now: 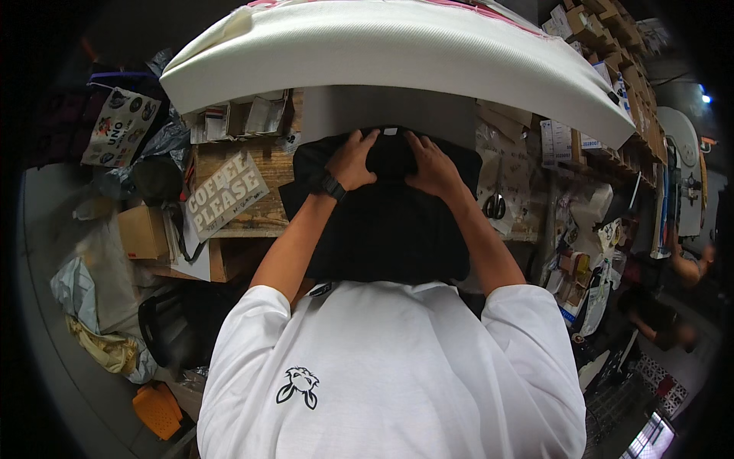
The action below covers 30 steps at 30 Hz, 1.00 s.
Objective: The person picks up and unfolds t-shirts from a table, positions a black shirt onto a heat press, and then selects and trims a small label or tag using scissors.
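A black garment [390, 229], seemingly a T-shirt, lies over a grey board [387, 106] in front of me. A small white label [390, 131] shows near its upper edge. My left hand [352, 163], with a dark watch on the wrist, rests on the garment left of the label. Its thumb and fingers are spread apart. On the other side of the label, my right hand [433, 166] touches the fabric in much the same way, thumb pointing inward. The garment's lower end reaches close to my white shirt.
Above the board hangs a broad, white cloth-covered platform [395, 51]. Black-handled scissors [494, 205] lie to the right, and a lettered stencil sheet [226, 195] on the wooden table [252, 215] to the left. Cardboard boxes [622, 86] fill shelves at right. Other people [659, 321] are at far right.
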Each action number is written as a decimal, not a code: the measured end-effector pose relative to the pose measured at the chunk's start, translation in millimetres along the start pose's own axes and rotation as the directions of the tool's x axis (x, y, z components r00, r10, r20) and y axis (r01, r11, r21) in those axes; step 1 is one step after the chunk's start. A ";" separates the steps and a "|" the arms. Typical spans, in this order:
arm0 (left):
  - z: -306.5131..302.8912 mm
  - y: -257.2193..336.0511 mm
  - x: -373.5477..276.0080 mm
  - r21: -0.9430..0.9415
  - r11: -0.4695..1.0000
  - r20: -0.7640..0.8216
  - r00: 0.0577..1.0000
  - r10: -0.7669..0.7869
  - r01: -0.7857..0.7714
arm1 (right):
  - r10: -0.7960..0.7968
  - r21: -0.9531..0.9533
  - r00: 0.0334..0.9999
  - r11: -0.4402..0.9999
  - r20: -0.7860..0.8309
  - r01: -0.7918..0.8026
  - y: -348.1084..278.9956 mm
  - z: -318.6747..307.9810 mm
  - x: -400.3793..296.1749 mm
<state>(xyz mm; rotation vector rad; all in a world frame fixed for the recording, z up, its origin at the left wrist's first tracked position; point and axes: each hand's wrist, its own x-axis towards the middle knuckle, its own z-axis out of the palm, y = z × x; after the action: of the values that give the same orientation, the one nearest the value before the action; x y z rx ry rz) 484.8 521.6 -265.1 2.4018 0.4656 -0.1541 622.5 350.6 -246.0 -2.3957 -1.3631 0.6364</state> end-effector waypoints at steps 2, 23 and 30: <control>-3.2 -4.9 1.4 -0.033 0.999 -0.011 1.000 0.019 -0.019 | -0.003 0.008 1.000 1.000 -0.020 0.003 -2.1 -0.6 0.2; 25.6 1.3 7.5 0.100 0.989 -0.414 0.900 0.139 -0.107 | 0.073 0.067 0.916 0.997 -0.394 -0.050 -35.0 20.9 9.9; 21.4 8.0 5.5 0.019 0.998 -0.150 0.987 -0.050 0.053 | 0.017 -0.161 1.000 0.987 0.006 -0.016 -5.9 12.4 11.4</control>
<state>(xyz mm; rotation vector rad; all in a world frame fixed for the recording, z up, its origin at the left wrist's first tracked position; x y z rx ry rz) 493.1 503.8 -278.0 2.4349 0.5982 -0.0011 616.9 363.9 -256.3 -2.5344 -1.4503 0.5591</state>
